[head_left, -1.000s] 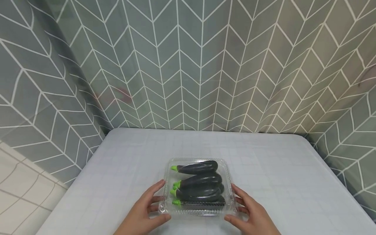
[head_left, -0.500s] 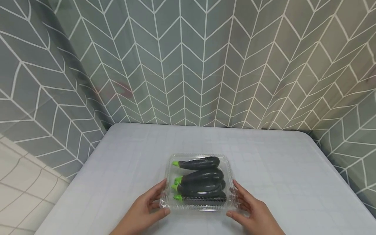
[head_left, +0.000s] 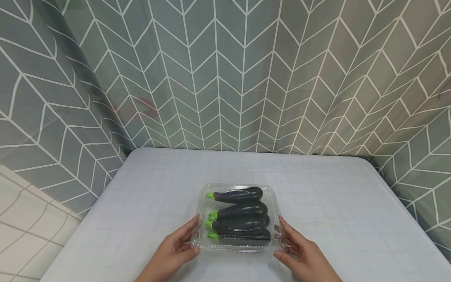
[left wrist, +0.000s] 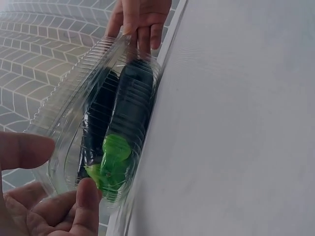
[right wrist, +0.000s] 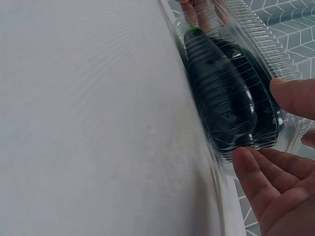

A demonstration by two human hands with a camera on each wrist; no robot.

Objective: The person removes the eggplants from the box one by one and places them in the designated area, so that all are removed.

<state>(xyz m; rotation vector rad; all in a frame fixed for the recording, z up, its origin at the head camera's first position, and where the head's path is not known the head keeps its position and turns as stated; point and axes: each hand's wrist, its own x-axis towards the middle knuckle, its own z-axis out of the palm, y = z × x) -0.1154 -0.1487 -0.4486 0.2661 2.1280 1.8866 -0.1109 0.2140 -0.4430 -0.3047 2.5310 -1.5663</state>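
A clear plastic clamshell box [head_left: 237,248] lies in front of me on the table, its ribbed lid closed. Inside it are several dark eggplants [head_left: 243,210] with bright green stems pointing left. My left hand [head_left: 172,250] grips the box's near left corner, thumb at the front and fingers along the side. On the opposite side my right hand [head_left: 305,253] holds the near right corner in the same way. In the left wrist view, the thumb [left wrist: 30,150] is beside the lid's rim and fingertips are against the lower wall. The right wrist view has the thumb [right wrist: 295,98] at the rim.
A white cloth [head_left: 324,196] with a faint grid covers the table. Behind it and along both sides hangs a grey curtain [head_left: 229,78] with white chevron lines. Pale tiles [head_left: 28,227] show beyond the table's left edge.
Both hands have drawn in closer on the box's sides, the thumbs shifting to its corners. The view has tilted slightly, so the table and box appear a little higher.
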